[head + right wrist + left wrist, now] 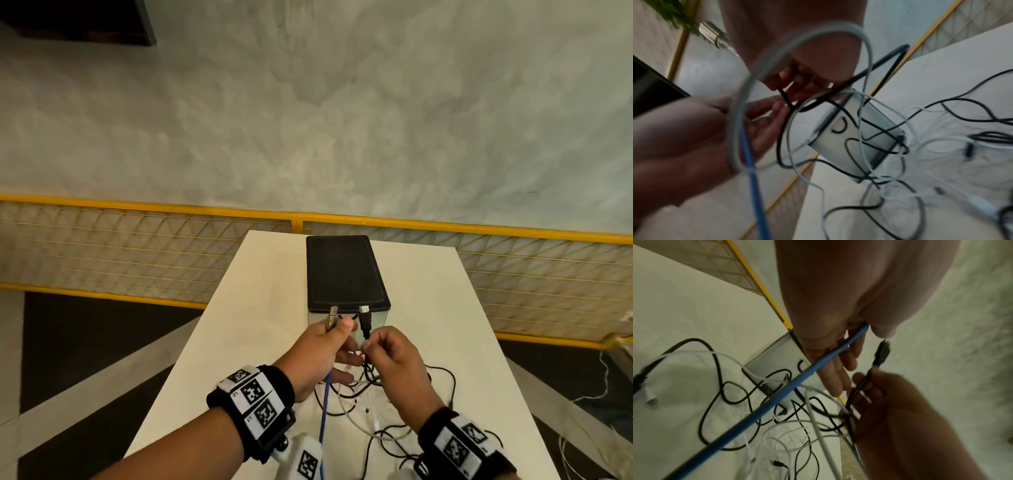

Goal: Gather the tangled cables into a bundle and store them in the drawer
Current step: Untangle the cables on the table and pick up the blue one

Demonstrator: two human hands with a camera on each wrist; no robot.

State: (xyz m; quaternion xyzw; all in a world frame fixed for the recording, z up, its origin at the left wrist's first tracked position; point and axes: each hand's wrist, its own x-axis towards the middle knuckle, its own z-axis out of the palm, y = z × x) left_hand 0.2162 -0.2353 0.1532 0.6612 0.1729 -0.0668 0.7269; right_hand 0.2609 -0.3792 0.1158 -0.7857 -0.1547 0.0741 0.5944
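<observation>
The left hand (317, 356) pinches the metal-tipped plug of a thick blue round cable (323, 416) between thumb and forefinger, its other fingers loosely extended below; the plug points toward the small grey drawer box with a flat black top (346, 270). In the left wrist view the blue cable (777, 400) runs from the hand (830, 331) diagonally across that box's grey front (781, 356). The right hand (394, 363), just right of the left, pinches a thin black cable with a black plug (365, 320) in curled fingers, the plug standing up in front of the box. Below both hands, on the near side of the box, a tangle of thin black and white cables (383, 407) lies loose on the pale rectangular table (239, 325). In the right wrist view several strands (865, 133) drape across the box front (838, 139), which shows a small curved black handle (840, 125); whether the drawer is ajar cannot be told. Beyond the table's far edge, behind the box, runs a yellow-framed mesh fence (137, 246).
</observation>
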